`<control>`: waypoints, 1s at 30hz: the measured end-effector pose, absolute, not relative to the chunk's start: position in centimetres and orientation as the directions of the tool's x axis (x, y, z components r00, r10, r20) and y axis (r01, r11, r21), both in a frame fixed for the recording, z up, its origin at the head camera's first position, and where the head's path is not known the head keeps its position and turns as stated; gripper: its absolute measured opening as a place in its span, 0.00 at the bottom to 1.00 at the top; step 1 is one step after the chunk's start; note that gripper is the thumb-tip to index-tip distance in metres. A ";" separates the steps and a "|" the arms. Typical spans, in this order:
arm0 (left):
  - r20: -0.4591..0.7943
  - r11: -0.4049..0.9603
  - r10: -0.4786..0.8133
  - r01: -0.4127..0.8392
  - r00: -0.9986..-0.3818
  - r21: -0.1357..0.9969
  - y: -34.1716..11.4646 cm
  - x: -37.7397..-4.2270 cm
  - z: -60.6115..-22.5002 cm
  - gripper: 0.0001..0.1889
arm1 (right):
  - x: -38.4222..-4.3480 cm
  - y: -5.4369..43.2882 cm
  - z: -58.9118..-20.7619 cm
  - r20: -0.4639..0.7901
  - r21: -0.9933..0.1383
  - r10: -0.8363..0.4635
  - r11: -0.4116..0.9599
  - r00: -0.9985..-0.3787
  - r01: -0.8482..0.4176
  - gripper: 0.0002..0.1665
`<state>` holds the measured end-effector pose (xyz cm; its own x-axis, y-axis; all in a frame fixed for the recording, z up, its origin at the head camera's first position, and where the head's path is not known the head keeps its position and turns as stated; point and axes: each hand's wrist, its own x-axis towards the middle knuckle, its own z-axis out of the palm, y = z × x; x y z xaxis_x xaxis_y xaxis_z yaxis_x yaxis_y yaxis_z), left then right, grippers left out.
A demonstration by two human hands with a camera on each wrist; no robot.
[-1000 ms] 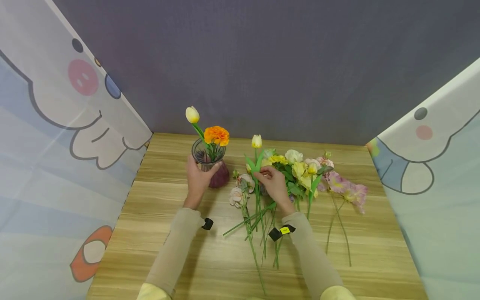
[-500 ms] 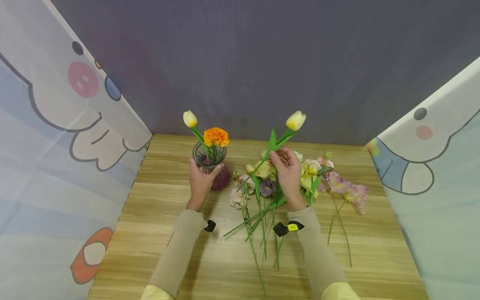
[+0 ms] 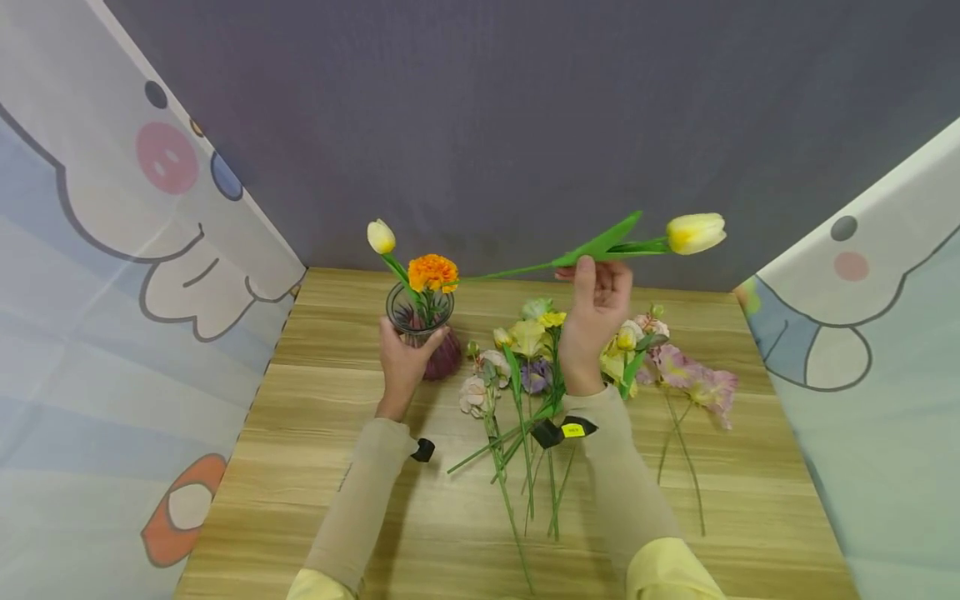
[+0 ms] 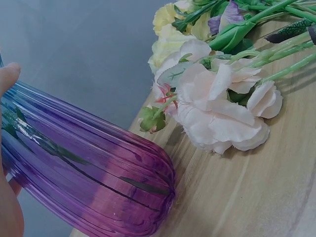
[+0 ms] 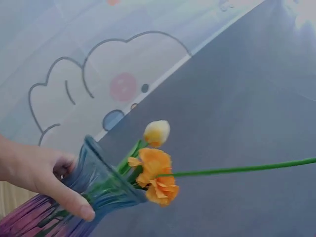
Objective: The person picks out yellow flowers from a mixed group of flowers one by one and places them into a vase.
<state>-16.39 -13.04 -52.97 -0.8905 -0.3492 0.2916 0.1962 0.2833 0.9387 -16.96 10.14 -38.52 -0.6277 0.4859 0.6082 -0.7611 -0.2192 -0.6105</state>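
My left hand grips a ribbed glass vase just below its rim, thumb curled round the neck. The glass shades from blue at the mouth to purple-pink at the base. Inside stand a white-yellow tulip and an orange flower. Between thumb and fingers, my right hand pinches another tulip by its stem, near the leaves. That tulip lies almost level in the air, bloom to the right. Its stem points left, and the tip appears in front of or against the orange flower; I cannot tell if they touch.
On the wooden table several artificial flowers lie in a pile: pale pink blooms, a purple flower, yellow ones and long green stems. Pink-lilac flowers lie farther right. A grey wall stands behind, with printed curtains on both sides.
My right hand has lifted the tulip from the pile and swung it from upright to nearly level, bloom going right and stem end toward the vase. My left hand stays on the vase.
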 end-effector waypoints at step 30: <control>0.284 0.253 -0.367 0.198 -0.886 0.947 -12.8 -16.5 -53.2 0.43 | -18.6 3.8 -43.8 0.456 -0.788 -0.147 0.391 -0.878 -0.475 0.16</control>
<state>-16.52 -12.84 -53.21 -0.8861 -0.3665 0.2836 0.1984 0.2530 0.9469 -18.61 3.80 -43.84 -0.8776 -0.1467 0.4564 -0.4753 0.3905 -0.7884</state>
